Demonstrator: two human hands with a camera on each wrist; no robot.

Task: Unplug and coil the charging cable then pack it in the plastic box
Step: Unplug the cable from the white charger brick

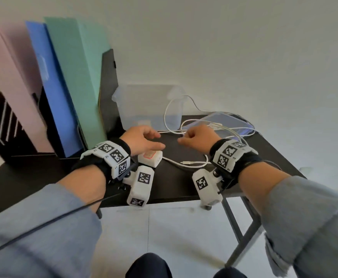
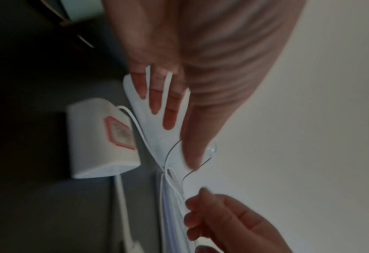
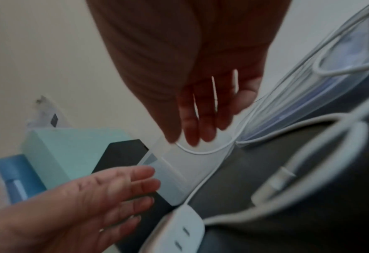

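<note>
The white charging cable (image 1: 164, 117) loops over the clear plastic box (image 1: 148, 103) at the back of the black table (image 1: 174, 183) and over the box's lid (image 1: 228, 121). One free connector (image 1: 186, 162) lies on the table near the white power cube (image 1: 150, 157). My left hand (image 1: 144, 139) hovers open above the cube, fingers straight. My right hand (image 1: 198, 137) is beside it, fingers curled on a cable strand (image 2: 168, 179) in front of the lid. In the right wrist view the cable (image 3: 201, 152) curves just past my fingertips.
Pink, blue and green folders (image 1: 67, 87) stand in a black rack at the table's left. A white cord leaves the power cube's (image 3: 175, 231) right side. The table's front edge is close under my wrists, and a wall stands behind the box.
</note>
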